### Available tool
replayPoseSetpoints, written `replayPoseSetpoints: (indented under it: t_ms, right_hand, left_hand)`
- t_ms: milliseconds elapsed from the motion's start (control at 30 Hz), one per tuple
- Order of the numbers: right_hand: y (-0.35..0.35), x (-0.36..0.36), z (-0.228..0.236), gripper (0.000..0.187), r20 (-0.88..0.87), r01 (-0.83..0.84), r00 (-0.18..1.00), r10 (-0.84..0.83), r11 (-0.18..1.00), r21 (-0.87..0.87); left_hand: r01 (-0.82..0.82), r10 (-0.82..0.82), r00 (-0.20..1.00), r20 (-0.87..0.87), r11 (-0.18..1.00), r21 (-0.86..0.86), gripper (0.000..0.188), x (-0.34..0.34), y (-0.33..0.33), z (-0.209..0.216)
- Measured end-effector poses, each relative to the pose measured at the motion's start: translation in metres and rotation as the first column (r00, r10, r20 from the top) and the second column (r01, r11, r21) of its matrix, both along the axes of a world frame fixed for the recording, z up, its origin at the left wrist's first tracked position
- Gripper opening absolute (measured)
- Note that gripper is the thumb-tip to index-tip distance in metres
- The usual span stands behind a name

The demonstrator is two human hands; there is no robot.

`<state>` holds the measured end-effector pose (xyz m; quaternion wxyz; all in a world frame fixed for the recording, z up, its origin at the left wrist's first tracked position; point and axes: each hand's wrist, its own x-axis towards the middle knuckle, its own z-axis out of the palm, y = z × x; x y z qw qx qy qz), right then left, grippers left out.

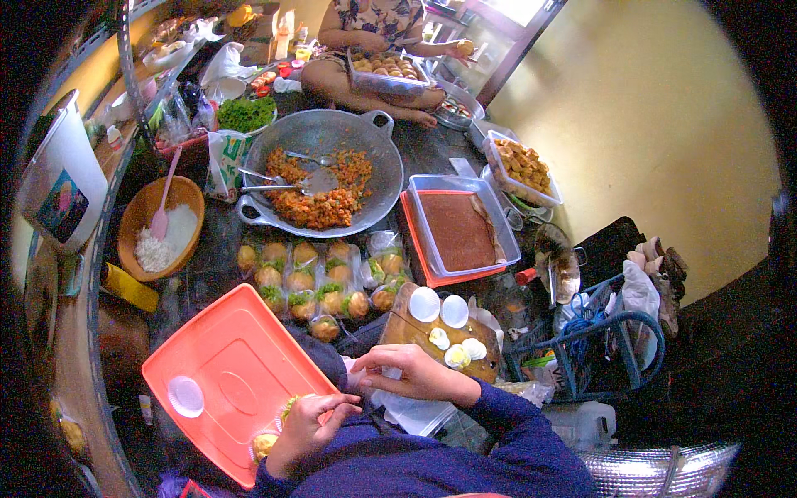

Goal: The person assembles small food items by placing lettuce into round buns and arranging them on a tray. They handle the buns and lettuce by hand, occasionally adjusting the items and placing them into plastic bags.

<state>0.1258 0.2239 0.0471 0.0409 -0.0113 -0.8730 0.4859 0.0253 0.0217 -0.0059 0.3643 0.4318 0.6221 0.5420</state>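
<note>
My left hand (311, 427) is over the right edge of an orange plastic lid (178, 357), thumb and forefinger drawn together. Whether anything is between them, I cannot make out. Beside its knuckles lie a bun with green leaf (289, 407) and a golden bun (264, 446), partly covered by the hand. My right hand (411, 373) is bent just above, its fingertips closed near something pale that I cannot identify. A round white paper cup (185, 397) rests on the lid. Right of my right hand, a wooden board (403, 325) carries white paper cups and cut boiled egg (457, 356).
Ahead stand packed filled buns (300, 280), a large metal wok (382, 170) with orange filling, and a plastic tub (515, 249) of brown spread. A wooden bowl (191, 187) holds white grains. Another person (365, 37) sits behind a tray of buns (386, 66). A blue basket (618, 373) stands right.
</note>
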Motion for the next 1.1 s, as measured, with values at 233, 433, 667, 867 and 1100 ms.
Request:
replayPoseSetpoints:
  t_ms: [233, 433, 667, 867, 1100]
  right_hand:
    - [0.001, -0.005, -0.007, 0.011, 0.029, -0.014, 0.999, 0.014, 1.000, -0.005]
    - [-0.004, -0.008, -0.009, 0.010, 0.039, 0.006, 0.999, -0.006, 1.000, -0.005]
    - [-0.006, -0.007, -0.009, 0.011, 0.045, 0.014, 0.999, -0.014, 1.000, 0.004]
    - [-0.011, -0.008, -0.012, 0.011, 0.047, 0.026, 0.999, -0.024, 0.999, -0.038]
    - [-0.015, -0.007, -0.014, 0.010, 0.029, 0.016, 0.999, -0.015, 0.999, -0.030]
  left_hand:
    - [-0.060, 0.060, 0.998, 0.030, 0.998, 0.014, 0.017, -0.004, -0.003, -0.005]
    - [-0.110, 0.111, 0.978, 0.176, 0.994, -0.019, 0.018, -0.003, -0.006, -0.007]
    - [-0.107, 0.105, 0.984, 0.146, 0.994, 0.009, 0.019, -0.005, -0.007, -0.009]
    - [-0.105, 0.103, 0.994, 0.045, 0.993, 0.052, 0.018, -0.007, -0.010, -0.010]
    - [-0.126, 0.124, 0.988, 0.090, 0.992, 0.014, 0.018, -0.005, -0.015, -0.008]
